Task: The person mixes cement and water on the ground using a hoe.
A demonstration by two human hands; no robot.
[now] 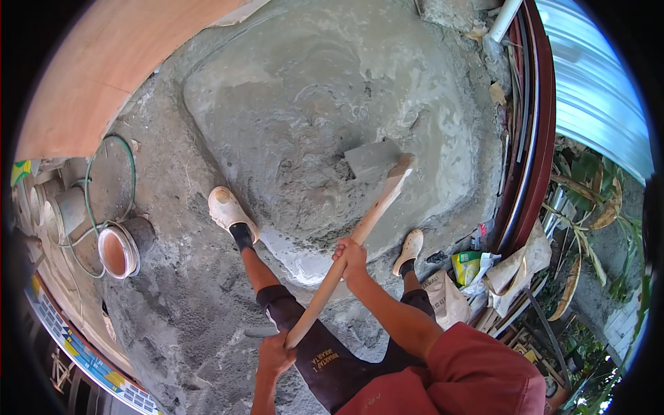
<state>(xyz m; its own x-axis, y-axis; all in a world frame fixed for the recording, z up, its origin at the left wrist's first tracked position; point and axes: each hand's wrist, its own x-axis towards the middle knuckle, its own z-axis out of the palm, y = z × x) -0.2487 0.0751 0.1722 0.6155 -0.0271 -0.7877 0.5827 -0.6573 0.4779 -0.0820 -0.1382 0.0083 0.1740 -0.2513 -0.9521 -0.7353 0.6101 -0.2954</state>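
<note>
Both my hands grip the wooden handle of a hoe. My left hand is wrapped around its lower end in the picture, by my thigh. Farther up the handle, nearer the blade, my right hand is closed on it. The flat metal hoe blade lies in wet grey cement mortar, its near edge against a lumpy, coarser heap. Pale, dry-looking powder lies at the mortar's near edge. My feet, in light clogs, stand apart at that edge.
Left, a bucket, more buckets and a green hose stand or lie on the ground. A grey sand pile spreads at lower left. On the right are dark red metal profiles, sacks and scrap wood. An orange-toned board borders the upper left.
</note>
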